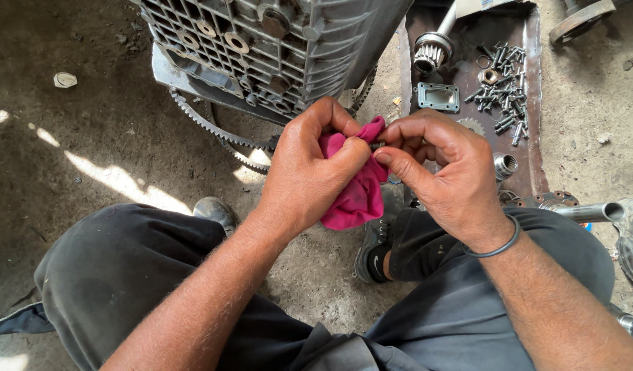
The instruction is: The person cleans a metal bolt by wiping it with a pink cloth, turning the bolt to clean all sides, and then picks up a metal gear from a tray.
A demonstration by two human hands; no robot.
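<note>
Left hand (306, 172) fingers closed around pink rag (358, 185), right hand (443, 172) fingers pinching small dark bolt (377, 145) into it for wiping.

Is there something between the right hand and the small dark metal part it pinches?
Nothing visible. The right hand pinches the small metal part directly with bare fingertips, while the left hand wraps the pink rag around its other end.
</note>
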